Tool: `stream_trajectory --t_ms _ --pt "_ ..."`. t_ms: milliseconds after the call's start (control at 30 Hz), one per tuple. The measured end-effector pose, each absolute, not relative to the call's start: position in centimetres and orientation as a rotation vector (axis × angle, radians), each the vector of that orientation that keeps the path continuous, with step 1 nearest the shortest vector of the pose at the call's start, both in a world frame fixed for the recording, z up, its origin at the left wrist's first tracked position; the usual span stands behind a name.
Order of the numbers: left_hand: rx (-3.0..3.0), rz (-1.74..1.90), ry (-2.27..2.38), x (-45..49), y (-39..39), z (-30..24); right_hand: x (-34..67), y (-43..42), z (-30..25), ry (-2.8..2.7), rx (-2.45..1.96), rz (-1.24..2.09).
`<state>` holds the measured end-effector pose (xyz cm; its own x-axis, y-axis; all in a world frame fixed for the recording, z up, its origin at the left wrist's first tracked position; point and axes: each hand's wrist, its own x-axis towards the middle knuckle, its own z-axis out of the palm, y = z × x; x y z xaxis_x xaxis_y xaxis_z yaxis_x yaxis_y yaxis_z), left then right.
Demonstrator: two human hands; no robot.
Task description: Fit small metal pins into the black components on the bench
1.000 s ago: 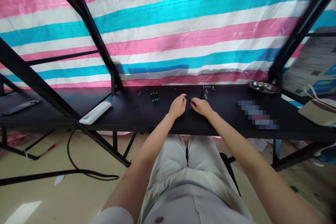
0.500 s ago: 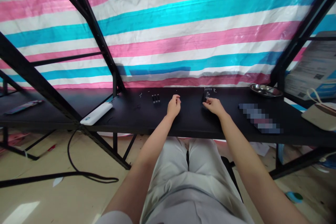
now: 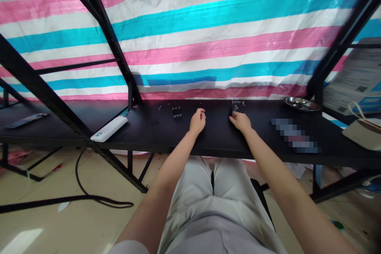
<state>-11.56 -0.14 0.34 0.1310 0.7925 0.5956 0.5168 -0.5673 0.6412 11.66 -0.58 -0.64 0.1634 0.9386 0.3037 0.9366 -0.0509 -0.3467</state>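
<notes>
My right hand point(image 3: 240, 121) is closed at the far side of the black table point(image 3: 166, 137), its thumb and fingers pinching a small dark tube point(image 3: 230, 110). Beside those fingers stand one or more similar pieces with greyish parts point(image 3: 235, 108), partly hidden by the hand. My left hand point(image 3: 197, 121) rests on the tabletop with loosely curled fingers, a gap by the thumb and nothing visible in it. To its left, three small black tubes with grey ends point(image 3: 176, 112) are lined up in a row.
Small white pieces point(image 3: 238, 102) lie behind my right hand. At right are a metal dish point(image 3: 301, 104), a blurred-out flat item point(image 3: 294, 135) and a beige pouch point(image 3: 364, 133). A white oblong device point(image 3: 110, 129) lies left by a black frame post point(image 3: 99, 16). Striped sheeting point(image 3: 208, 47) hangs behind.
My right hand has shifted slightly left and lowered over the dark tube, its fingers now closer together. My left hand has barely moved.
</notes>
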Motion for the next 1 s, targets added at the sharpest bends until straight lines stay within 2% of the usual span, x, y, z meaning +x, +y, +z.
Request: stream_trajectory --t_ms 1000 --pt "2.151 1.424 1.252 -11.59 0.06 0.13 11.66 0.06 -0.74 -1.729 -2.022 0.026"
